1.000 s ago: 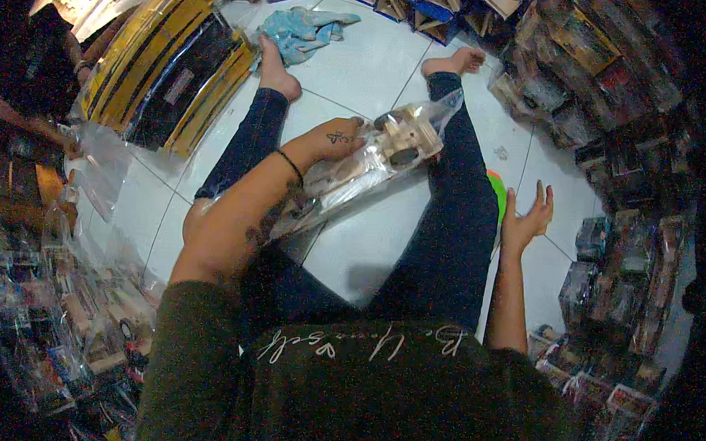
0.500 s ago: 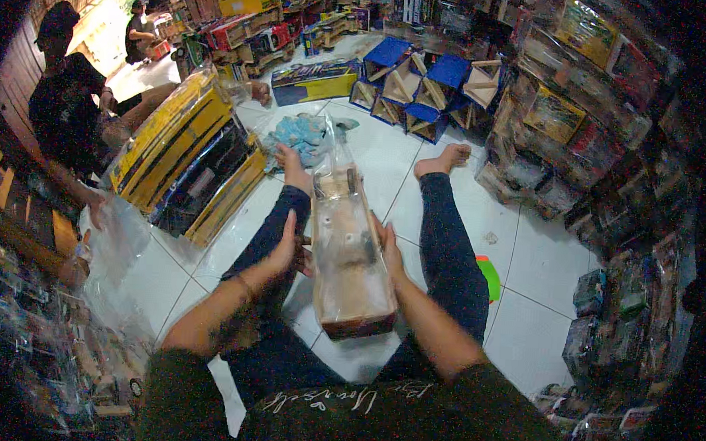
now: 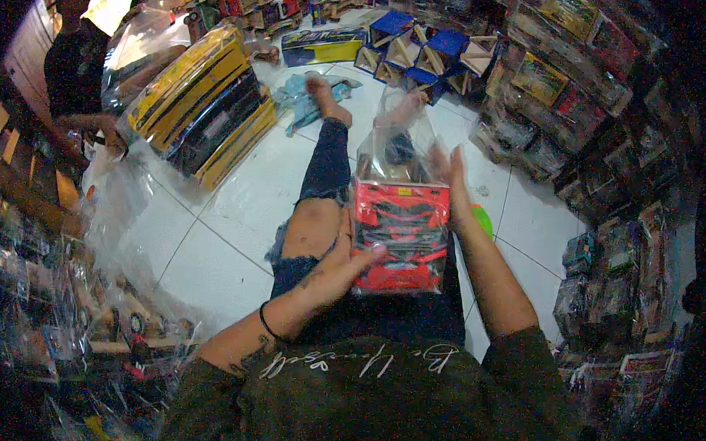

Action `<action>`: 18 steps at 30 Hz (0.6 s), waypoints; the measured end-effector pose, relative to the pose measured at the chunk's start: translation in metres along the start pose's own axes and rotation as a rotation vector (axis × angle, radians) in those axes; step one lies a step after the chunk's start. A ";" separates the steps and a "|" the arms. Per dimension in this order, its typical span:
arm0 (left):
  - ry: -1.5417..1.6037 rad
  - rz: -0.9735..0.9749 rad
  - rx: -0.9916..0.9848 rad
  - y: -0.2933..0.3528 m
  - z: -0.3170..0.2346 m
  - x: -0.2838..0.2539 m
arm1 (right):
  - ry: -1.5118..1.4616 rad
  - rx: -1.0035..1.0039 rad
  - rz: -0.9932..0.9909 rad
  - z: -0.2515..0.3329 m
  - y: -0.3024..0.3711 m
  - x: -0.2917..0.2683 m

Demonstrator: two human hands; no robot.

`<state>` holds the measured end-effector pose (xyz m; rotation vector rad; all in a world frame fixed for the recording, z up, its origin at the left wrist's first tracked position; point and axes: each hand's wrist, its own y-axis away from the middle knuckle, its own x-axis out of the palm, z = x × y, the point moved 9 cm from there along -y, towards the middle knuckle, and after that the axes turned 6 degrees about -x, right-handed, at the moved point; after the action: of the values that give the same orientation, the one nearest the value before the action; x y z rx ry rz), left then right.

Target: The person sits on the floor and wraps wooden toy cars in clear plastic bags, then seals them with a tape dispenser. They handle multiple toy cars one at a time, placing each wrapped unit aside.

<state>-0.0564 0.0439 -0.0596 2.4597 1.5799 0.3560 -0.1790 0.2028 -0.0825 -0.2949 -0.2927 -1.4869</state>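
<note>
A wooden toy truck (image 3: 400, 235) with a red and black front is in a clear plastic bag (image 3: 393, 147), tipped so its front faces up toward me. My left hand (image 3: 341, 264) is closed around its near left side, thumb pressed on the red front. My right hand (image 3: 451, 182) lies along the bag's right side with fingers stretched out, touching the plastic near the truck's upper edge. The truck is between my legs, above my lap. Some right-hand fingers are partly blurred behind the film.
Yellow and black wrapped toys (image 3: 203, 105) are stacked at left, beside a seated person (image 3: 78, 66). Blue wooden pieces (image 3: 414, 52) and a yellow-blue box (image 3: 322, 47) stand ahead. A light-blue cloth (image 3: 299, 98) and a green piece (image 3: 481, 221) lie on the tiles. Wrapped goods (image 3: 543, 95) pile up right.
The truck has been tilted up, so its red front shows instead of its wooden bed. My left hand moved nearer onto the front, my right hand farther along the bag. My legs have shifted closer together.
</note>
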 end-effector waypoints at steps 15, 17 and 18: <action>-0.782 -0.273 0.495 -0.060 -0.111 -0.059 | 0.933 -0.212 0.750 0.082 0.001 0.083; -0.859 -0.251 0.477 -0.074 -0.126 -0.048 | 0.988 -0.312 0.728 0.072 0.001 0.082; -0.878 -0.240 0.574 -0.068 -0.135 -0.039 | 0.906 -0.236 0.704 0.065 -0.001 0.080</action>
<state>-0.1716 0.0408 0.0455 2.1654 1.6169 -1.1914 -0.1761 0.1520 0.0071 0.1098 0.6609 -0.8252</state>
